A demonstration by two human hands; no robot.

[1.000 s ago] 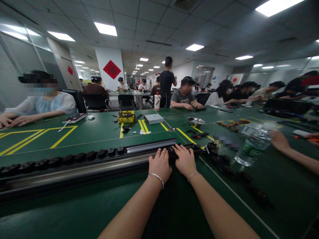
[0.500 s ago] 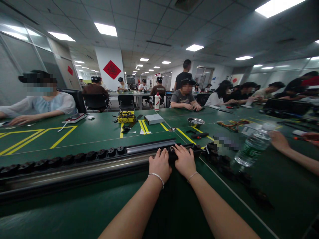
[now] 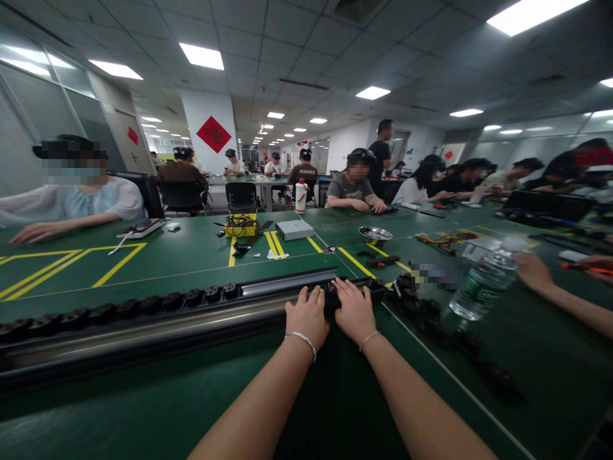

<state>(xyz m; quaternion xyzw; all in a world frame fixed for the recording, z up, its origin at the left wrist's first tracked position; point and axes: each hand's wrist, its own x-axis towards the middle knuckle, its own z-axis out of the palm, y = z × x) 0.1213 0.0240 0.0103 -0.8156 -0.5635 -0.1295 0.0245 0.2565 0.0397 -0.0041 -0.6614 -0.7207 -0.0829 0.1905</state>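
Two bare hands rest on the right end of a long black rail assembly (image 3: 158,327), which runs from the left edge of the frame to just right of centre on the green table (image 3: 158,409). The left hand (image 3: 307,318) lies with its fingers bent over the near edge; the right hand (image 3: 355,312), just beside it, reaches over the end piece with fingers slightly spread. Thumbs and undersides are hidden, so whether either hand grasps the rail or merely rests on it cannot be told.

Black round parts (image 3: 165,301) line the rail's far side in a row. From its right end, more black pieces (image 3: 467,342) trail toward the lower right, near a water bottle (image 3: 484,281); whether they join the rail is unclear.

Both hands sit at one end, so a hard push there could swing the long left part across the table. If the trailing pieces are attached, a tug might drag them against the bottle and topple it. Another person's hand (image 3: 534,273) beside the bottle's cap adds a second chance of a knock. Fingers packed closely at the end piece could also be pinched, should a part there slip.
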